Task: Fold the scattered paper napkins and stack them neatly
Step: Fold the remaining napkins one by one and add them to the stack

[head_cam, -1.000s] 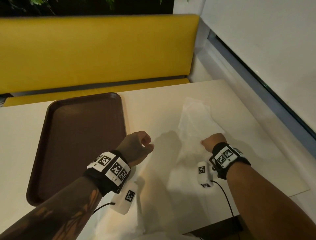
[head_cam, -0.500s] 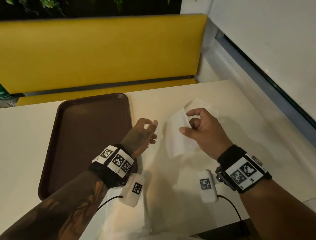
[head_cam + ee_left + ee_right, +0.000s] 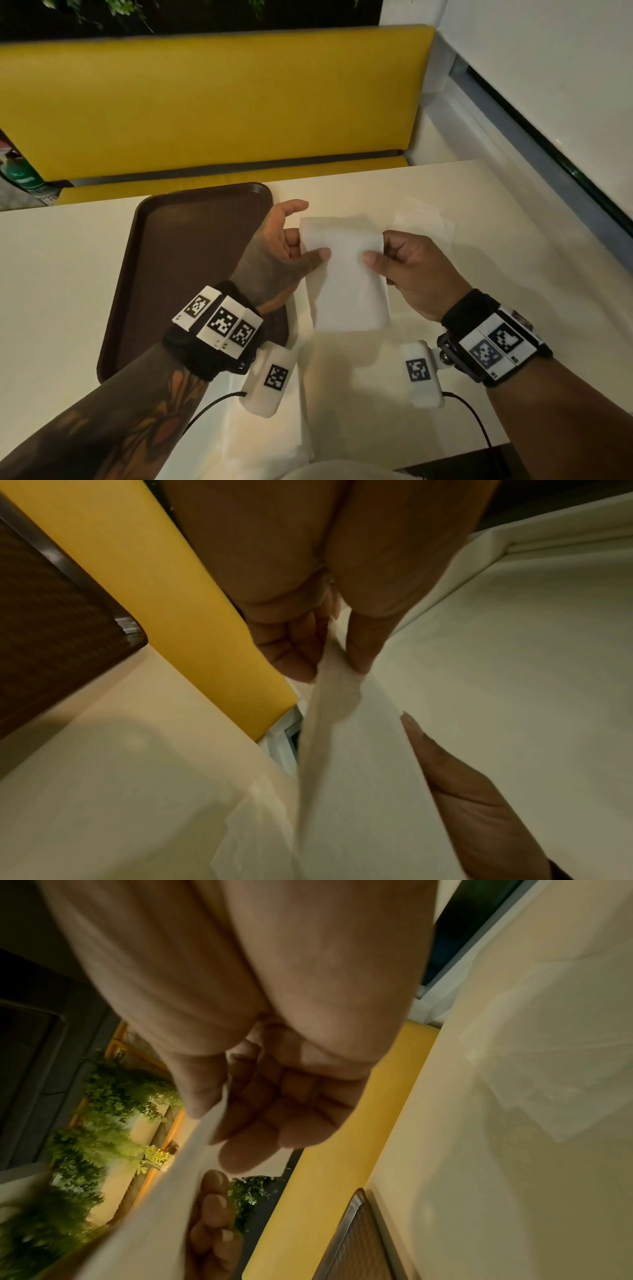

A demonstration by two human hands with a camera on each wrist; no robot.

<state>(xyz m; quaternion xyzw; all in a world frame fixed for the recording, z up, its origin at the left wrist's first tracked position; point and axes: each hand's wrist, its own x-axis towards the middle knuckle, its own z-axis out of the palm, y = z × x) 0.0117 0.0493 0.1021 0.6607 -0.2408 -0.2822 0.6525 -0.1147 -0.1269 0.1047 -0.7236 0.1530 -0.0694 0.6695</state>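
A white paper napkin (image 3: 346, 274) is held up above the cream table (image 3: 479, 274), hanging as a tall rectangle. My left hand (image 3: 298, 250) pinches its left edge between thumb and fingers. My right hand (image 3: 383, 255) pinches its right edge the same way. The left wrist view shows the napkin (image 3: 342, 764) running from my left fingers (image 3: 294, 647) towards the right hand's thumb. In the right wrist view the napkin (image 3: 164, 1204) crosses below my curled right fingers (image 3: 274, 1123). Another napkin (image 3: 423, 216) lies flat on the table beyond my right hand.
A brown tray (image 3: 191, 267) lies on the table just left of my left hand. More white napkin paper (image 3: 270, 442) lies at the table's near edge. A yellow bench (image 3: 205, 102) runs behind the table, and a wall with a window ledge (image 3: 548, 154) borders the right side.
My right hand lifted the napkin off the table and brought it towards me. My left hand came across and took its left edge, so both hands now hold it up.
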